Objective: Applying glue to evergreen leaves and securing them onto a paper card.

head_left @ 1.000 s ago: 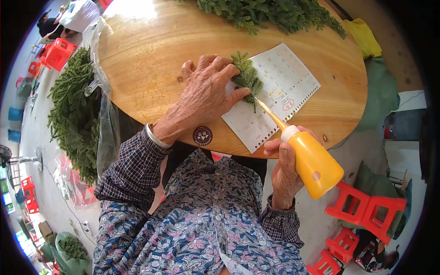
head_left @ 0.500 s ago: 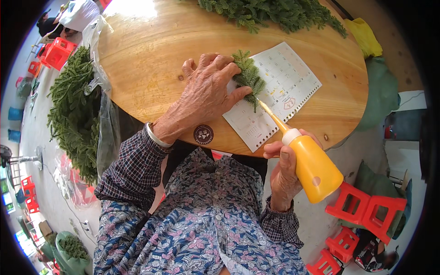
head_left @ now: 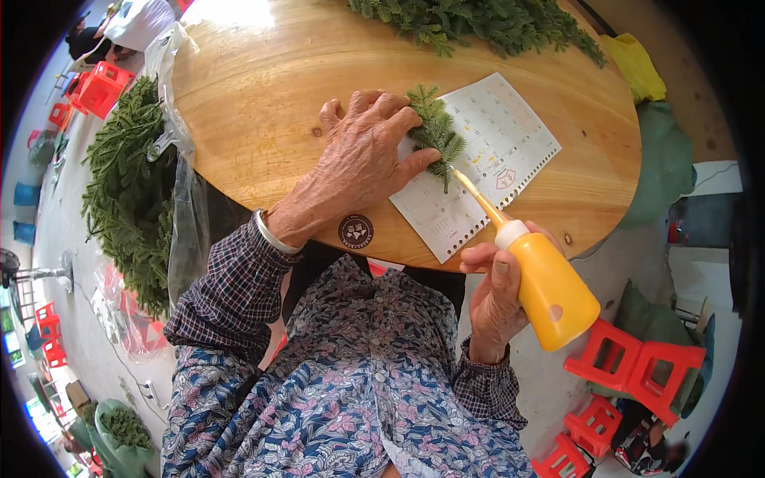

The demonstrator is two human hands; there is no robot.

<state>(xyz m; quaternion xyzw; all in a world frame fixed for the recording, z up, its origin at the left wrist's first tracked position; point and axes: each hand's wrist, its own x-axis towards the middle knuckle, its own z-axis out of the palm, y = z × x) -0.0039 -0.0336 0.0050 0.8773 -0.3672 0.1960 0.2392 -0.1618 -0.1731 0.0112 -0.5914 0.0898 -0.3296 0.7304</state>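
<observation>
At the far left stand two blue containers (head_left: 25, 213), one beyond the other. Next comes one large bundle of dark green conifer branches (head_left: 119, 199) beside the table, with clear plastic film (head_left: 182, 135) along its inner edge. One round-edged tabletop of glossy yellowish wood (head_left: 255, 103) fills the middle.

The person's left hand (head_left: 355, 155), with one white bangle (head_left: 275, 237) at its wrist, rests palm down over the wood; its thumb and bent forefinger press on one short, flat green fir sprig (head_left: 437, 135), holding it down. Near that wrist, one round dark sticker (head_left: 355, 231) lies on the wood. The sprig lies over the left part of one white calendar sheet with a perforated edge (head_left: 498, 135), its stem end pointing toward the person. One larger pile of green fir branches (head_left: 486, 24) lies at the far edge.

The right hand (head_left: 496, 309) has its fingers wrapped around one yellow plastic squeeze bottle with a white collar and a long thin nozzle (head_left: 556, 295). The nozzle tip is at the sprig's stem end; whether they touch cannot be told. At the lower right are four red plastic stools (head_left: 671, 378).
</observation>
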